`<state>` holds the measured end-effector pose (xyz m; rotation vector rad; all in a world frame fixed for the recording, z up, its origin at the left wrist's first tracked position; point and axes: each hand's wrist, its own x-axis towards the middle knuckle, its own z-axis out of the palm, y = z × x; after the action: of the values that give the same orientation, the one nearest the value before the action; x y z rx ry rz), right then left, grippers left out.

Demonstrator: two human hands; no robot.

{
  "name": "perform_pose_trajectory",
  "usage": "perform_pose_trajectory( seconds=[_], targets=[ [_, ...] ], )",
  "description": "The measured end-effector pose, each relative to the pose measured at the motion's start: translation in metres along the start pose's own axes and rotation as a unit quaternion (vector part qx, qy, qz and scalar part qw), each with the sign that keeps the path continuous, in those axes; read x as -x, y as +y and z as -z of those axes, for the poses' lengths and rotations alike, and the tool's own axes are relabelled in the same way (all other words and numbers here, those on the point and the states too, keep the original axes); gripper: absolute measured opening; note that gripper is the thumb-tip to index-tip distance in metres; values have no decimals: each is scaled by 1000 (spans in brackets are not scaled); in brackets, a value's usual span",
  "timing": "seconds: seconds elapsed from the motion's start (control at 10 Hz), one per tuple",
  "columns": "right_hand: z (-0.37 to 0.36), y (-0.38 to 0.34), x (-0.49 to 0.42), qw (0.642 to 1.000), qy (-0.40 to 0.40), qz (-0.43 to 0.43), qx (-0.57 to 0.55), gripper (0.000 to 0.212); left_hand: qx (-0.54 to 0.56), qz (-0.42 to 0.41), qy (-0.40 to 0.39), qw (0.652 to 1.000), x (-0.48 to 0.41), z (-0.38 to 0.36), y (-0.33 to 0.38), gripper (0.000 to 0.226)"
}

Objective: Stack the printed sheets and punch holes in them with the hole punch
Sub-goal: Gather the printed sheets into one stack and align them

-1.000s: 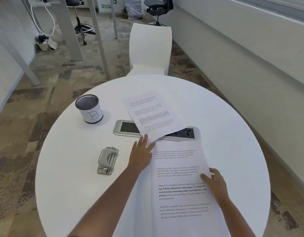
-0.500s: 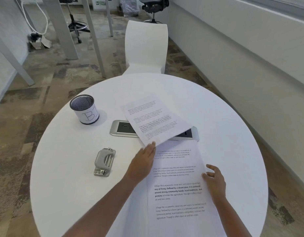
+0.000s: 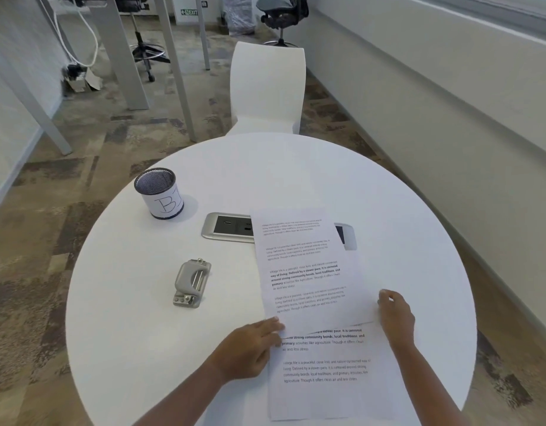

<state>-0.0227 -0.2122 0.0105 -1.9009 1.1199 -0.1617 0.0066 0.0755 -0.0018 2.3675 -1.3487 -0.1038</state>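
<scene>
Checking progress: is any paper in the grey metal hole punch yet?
None. The grey metal hole punch lies on the round white table, apart from the printed sheets.

This is an office. Swivel chairs point(image 3: 280, 13) and an exit sign point(image 3: 189, 12) sit along the top of the frame, and desk legs point(image 3: 121, 56) with cables point(image 3: 81, 35) at upper left. Patterned carpet point(image 3: 81, 133) covers the floor. The round white counter point(image 3: 296, 167) has a built-in socket panel point(image 3: 228, 230) and a mesh pen cup point(image 3: 159, 193).
</scene>
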Motion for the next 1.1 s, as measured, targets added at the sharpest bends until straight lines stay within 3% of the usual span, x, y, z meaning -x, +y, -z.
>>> perform_pose_trajectory(
  seconds=[0.1,0.2,0.3,0.4,0.6,0.7,0.8,1.0,1.1],
  targets=[
    [-2,-5,7,983,-7,132,130,41,72,91,55,992,-3,1,7,20],
    [-11,-6,15,927,-61,206,307,57,126,254,161,945,-17,-4,14,20],
    [-22,0,21,887,-111,201,401,66,196,398,184,877,-36,-5,22,30],
    [-30,8,26,882,-149,176,410,70,294,486,156,808,-53,1,27,37],
    [-32,11,25,880,-151,171,417,71,465,581,162,647,-76,12,29,46],
    [-32,11,25,878,-157,170,420,71,531,590,161,587,-81,20,27,18],
    [-32,10,25,877,-159,168,421,71,563,596,157,550,-85,22,22,23],
    [-31,9,26,877,-156,172,421,71,492,633,95,590,-90,17,26,54],
    [-31,9,27,876,-155,174,423,71,417,639,76,641,-95,15,35,40]
  ],
)
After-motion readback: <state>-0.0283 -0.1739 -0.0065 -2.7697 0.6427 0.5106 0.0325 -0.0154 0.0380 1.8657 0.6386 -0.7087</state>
